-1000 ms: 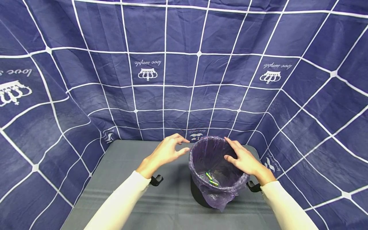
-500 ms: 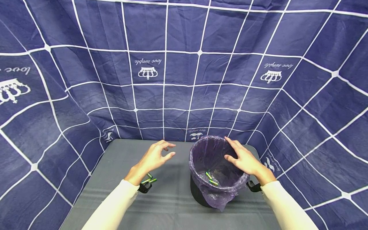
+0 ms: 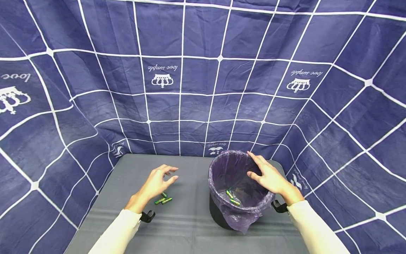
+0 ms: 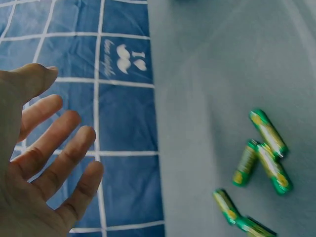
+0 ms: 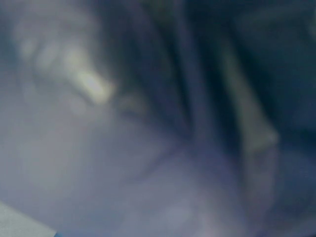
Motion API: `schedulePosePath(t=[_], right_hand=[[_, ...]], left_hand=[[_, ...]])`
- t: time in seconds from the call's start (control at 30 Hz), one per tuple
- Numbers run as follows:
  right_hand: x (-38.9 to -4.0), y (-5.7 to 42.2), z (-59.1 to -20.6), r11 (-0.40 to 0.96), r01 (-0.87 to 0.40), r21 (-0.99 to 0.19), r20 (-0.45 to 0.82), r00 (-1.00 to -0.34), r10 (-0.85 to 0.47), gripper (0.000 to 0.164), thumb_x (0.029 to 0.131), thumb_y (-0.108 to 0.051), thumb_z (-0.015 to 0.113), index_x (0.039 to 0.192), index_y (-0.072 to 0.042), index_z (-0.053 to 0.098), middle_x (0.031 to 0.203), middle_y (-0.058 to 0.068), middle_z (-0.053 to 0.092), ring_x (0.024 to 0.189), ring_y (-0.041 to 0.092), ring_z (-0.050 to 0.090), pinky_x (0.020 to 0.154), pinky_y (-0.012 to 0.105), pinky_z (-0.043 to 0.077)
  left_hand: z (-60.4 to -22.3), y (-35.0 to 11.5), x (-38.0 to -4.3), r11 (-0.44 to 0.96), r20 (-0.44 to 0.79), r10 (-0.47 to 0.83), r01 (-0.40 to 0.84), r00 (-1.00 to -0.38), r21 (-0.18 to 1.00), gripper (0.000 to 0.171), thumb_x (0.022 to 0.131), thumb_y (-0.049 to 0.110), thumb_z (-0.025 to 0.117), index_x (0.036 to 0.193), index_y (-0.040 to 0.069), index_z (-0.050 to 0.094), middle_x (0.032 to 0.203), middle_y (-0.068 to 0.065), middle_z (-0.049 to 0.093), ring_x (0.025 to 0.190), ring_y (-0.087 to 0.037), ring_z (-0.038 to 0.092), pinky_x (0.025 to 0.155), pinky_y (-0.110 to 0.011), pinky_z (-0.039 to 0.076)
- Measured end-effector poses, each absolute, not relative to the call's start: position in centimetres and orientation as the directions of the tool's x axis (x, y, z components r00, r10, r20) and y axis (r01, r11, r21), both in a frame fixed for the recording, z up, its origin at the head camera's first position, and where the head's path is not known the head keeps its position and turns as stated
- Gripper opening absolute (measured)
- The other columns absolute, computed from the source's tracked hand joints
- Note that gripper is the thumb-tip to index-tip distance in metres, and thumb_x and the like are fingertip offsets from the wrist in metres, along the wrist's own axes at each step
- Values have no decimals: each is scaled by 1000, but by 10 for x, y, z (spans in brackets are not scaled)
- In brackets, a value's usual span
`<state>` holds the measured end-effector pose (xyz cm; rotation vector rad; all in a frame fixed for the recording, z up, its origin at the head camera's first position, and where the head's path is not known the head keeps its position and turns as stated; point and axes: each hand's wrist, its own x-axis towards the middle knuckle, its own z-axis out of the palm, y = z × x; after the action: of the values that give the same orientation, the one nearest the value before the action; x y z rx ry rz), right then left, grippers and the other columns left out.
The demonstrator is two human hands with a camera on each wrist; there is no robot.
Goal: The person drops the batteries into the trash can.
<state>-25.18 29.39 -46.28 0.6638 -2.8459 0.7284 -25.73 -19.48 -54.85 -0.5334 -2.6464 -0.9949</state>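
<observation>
My left hand (image 3: 156, 182) hovers above the grey table, holding nothing, its fingers loosely bent and apart. Several green-and-yellow batteries (image 3: 164, 199) lie beside and below its wrist; the left wrist view shows them loose, some touching, to the right of the spread fingers (image 4: 74, 153). On the right stands a black trash bin (image 3: 217, 213) lined with a purple plastic bag (image 3: 239, 218). Two batteries (image 3: 235, 202) lie inside the bin. Across the bin's right rim rests my right hand (image 3: 267, 177), fingers extended and thumb over the opening. Purple plastic blurs the right wrist view.
The grey table (image 3: 187, 225) meets a blue, white-gridded cloth (image 3: 196, 106) at the back and sides. The bag's edge hangs loosely over the bin's front. A dark strap (image 3: 147, 216) is on my left wrist.
My left hand has moved away from the bin, leftward and toward me over the table, uncovering the loose batteries. My right hand stays at the bin's rim.
</observation>
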Motion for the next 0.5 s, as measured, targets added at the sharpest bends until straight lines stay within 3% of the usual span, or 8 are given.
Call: schedulePosePath(t=[0.1, 0.3, 0.5], right_hand=[[-253, 295, -464, 785, -453, -423, 236, -891, -387, 82, 110, -30, 77, 181, -13, 40, 158, 18, 64, 145, 45, 68, 120, 73, 53], [-253, 294, -464, 787, -453, -419, 239, -891, -386, 81, 110, -30, 77, 181, -12, 41, 157, 17, 65, 142, 44, 70, 118, 72, 55], [-253, 294, -464, 790, -451, -416, 239, -892, -383, 81, 110, -30, 78, 180, -12, 42, 159, 17, 64, 142, 45, 70, 118, 73, 55]], left_hand=[[-560, -206, -256, 706, 356, 225, 404, -907, 582, 30, 103, 17, 91, 132, 11, 86, 124, -10, 85, 107, -33, 82, 89, -40, 64], [-581, -224, -250, 735, 310, 188, 343, -932, 586, 30, 102, 15, 91, 131, 9, 86, 125, -10, 84, 108, -35, 83, 94, -49, 66], [-603, -238, -244, 740, 347, 157, 343, -925, 579, 29, 97, 12, 95, 125, 8, 87, 117, -11, 84, 101, -36, 81, 87, -42, 65]])
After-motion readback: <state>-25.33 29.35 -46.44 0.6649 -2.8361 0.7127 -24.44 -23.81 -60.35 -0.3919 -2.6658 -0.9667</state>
